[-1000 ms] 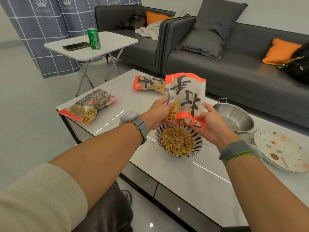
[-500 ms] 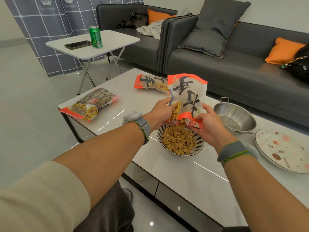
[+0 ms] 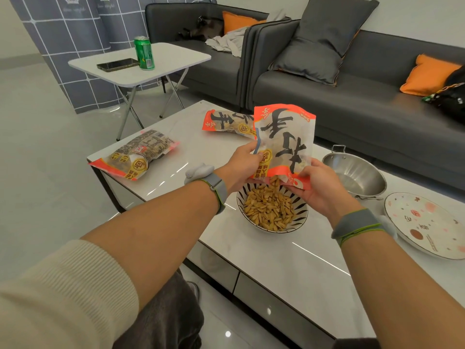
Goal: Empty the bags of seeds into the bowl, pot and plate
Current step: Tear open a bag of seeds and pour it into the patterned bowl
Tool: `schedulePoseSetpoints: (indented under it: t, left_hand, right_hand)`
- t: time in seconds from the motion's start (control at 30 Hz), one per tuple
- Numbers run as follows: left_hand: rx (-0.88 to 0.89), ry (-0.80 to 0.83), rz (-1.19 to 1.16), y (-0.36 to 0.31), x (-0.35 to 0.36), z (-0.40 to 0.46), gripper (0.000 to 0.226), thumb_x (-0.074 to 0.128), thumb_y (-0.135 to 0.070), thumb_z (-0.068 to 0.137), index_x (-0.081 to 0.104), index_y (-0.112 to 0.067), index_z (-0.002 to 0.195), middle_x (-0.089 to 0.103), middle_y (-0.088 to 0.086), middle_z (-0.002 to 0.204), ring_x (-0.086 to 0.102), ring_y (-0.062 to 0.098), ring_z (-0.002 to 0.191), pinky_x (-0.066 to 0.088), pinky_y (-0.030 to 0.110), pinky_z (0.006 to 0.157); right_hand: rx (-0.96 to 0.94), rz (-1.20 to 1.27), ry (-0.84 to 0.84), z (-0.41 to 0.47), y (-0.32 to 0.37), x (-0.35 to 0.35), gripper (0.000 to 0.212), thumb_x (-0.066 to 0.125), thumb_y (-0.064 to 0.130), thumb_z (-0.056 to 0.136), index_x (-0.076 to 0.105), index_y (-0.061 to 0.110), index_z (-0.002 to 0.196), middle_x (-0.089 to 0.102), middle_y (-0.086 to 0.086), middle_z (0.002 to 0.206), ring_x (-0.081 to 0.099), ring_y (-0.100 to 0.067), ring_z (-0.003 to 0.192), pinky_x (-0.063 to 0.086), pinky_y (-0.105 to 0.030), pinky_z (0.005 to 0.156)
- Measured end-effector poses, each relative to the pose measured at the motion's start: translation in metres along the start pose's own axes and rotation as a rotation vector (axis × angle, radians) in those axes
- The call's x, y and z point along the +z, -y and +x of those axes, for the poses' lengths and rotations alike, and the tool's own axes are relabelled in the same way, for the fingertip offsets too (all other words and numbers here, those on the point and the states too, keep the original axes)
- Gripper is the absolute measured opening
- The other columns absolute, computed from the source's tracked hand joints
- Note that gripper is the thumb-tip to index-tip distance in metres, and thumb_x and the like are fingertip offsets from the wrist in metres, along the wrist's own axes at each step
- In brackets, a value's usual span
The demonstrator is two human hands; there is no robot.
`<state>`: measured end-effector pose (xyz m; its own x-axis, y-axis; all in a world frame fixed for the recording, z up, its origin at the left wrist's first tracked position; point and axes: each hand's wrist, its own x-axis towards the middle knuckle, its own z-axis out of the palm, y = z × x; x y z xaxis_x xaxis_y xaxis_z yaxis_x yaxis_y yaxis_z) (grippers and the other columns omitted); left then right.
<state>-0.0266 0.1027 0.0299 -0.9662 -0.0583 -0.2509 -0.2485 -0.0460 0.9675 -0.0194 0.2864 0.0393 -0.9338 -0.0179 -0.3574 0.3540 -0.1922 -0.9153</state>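
An upturned seed bag (image 3: 285, 142) is gripped at centre frame by both hands: the left hand (image 3: 241, 167) is curled round its left edge, and the right hand (image 3: 319, 187) pinches the lower right corner beside the opened mouth. Large black brush characters are printed upside down on the bag's pale face, framed by orange-red borders, with a round gold seal near the left fingers; the wording cannot be read with confidence. Seeds (image 3: 275, 182) are seen spilling from the mouth into the striped bowl (image 3: 299, 221) just below, which is already heaped with tan seeds.

Two further bags are laid on the white coffee table (image 3: 276, 250): one bearing the same black characters (image 3: 227, 123) behind the held bag, and one showing its printed back panel (image 3: 136, 157) at left of centre. A steel pot (image 3: 354, 172) and a patterned plate (image 3: 425, 225) are set at the right, both without seeds. Grey wristbands are worn on both wrists. A green can (image 3: 144, 53) and a phone (image 3: 117, 64) are seen on the folding table (image 3: 176, 56) at upper left.
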Motion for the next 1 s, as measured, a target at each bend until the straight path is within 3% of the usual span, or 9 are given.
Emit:
schedulePoseSetpoints:
  t: [0.2, 0.33, 0.5, 0.63, 0.73, 0.83, 1.0]
  left_hand:
    - [-0.017, 0.021, 0.007, 0.0017, 0.0011, -0.0019, 0.04, 0.044, -0.016, 0.115, 0.054, -0.036, 0.148, 0.075, 0.012, 0.111, 0.076, 0.037, 0.083, 0.068, 0.051, 0.073]
    - [-0.012, -0.015, -0.008, -0.0001, -0.0027, 0.003, 0.041, 0.045, -0.016, 0.114, 0.054, -0.032, 0.15, 0.075, 0.016, 0.12, 0.077, 0.029, 0.079, 0.068, 0.047, 0.066]
    - [-0.01, 0.007, -0.009, 0.0017, -0.0013, -0.0006, 0.034, 0.044, -0.015, 0.115, 0.059, -0.036, 0.137, 0.075, 0.008, 0.104, 0.076, 0.026, 0.072, 0.067, 0.041, 0.062]
    - [-0.007, -0.013, -0.029, -0.0002, -0.0024, 0.0018, 0.042, 0.045, -0.015, 0.115, 0.055, -0.033, 0.151, 0.074, 0.011, 0.117, 0.074, 0.025, 0.081, 0.066, 0.04, 0.06]
    - [-0.009, 0.0, -0.035, -0.002, -0.0004, -0.0011, 0.043, 0.045, -0.016, 0.114, 0.054, -0.033, 0.152, 0.073, 0.01, 0.115, 0.073, 0.026, 0.084, 0.067, 0.041, 0.064]
    - [-0.01, -0.01, -0.05, -0.0023, -0.0016, 0.0007, 0.043, 0.046, -0.015, 0.114, 0.054, -0.034, 0.153, 0.073, 0.008, 0.113, 0.073, 0.025, 0.083, 0.067, 0.041, 0.063]
    - [-0.011, -0.014, -0.065, -0.0042, -0.0025, -0.0014, 0.043, 0.045, -0.014, 0.115, 0.054, -0.035, 0.151, 0.073, 0.008, 0.116, 0.073, 0.026, 0.09, 0.068, 0.044, 0.067]
  right_hand:
    - [0.025, -0.022, 0.008, -0.0041, -0.0031, 0.0035, 0.041, 0.033, -0.013, 0.099, 0.064, 0.007, 0.118, 0.071, -0.022, 0.125, 0.072, -0.045, 0.115, 0.066, -0.05, 0.082]
    - [0.02, -0.003, 0.008, -0.0033, 0.0033, -0.0013, 0.044, 0.035, -0.012, 0.099, 0.063, 0.008, 0.127, 0.07, -0.021, 0.127, 0.075, -0.042, 0.108, 0.065, -0.053, 0.087]
    - [0.014, -0.054, 0.017, -0.0046, -0.0038, 0.004, 0.038, 0.034, -0.012, 0.099, 0.062, 0.006, 0.116, 0.069, -0.022, 0.127, 0.074, -0.04, 0.105, 0.065, -0.051, 0.087]
    - [0.006, -0.049, 0.003, -0.0015, -0.0002, -0.0001, 0.04, 0.036, -0.011, 0.1, 0.063, 0.007, 0.123, 0.068, -0.02, 0.13, 0.074, -0.04, 0.108, 0.063, -0.055, 0.092]
    - [0.01, -0.072, -0.006, -0.0004, -0.0016, -0.0017, 0.037, 0.036, -0.011, 0.099, 0.061, 0.003, 0.121, 0.067, -0.024, 0.132, 0.073, -0.042, 0.11, 0.062, -0.055, 0.094]
    - [0.013, -0.081, -0.011, -0.0006, -0.0022, 0.0004, 0.039, 0.037, -0.01, 0.097, 0.052, -0.008, 0.133, 0.064, -0.029, 0.135, 0.073, -0.045, 0.112, 0.062, -0.056, 0.094]
    - [0.002, -0.067, -0.016, -0.0005, 0.0021, -0.0028, 0.034, 0.036, -0.011, 0.097, 0.062, 0.0, 0.117, 0.069, -0.023, 0.128, 0.074, -0.042, 0.11, 0.063, -0.054, 0.093]
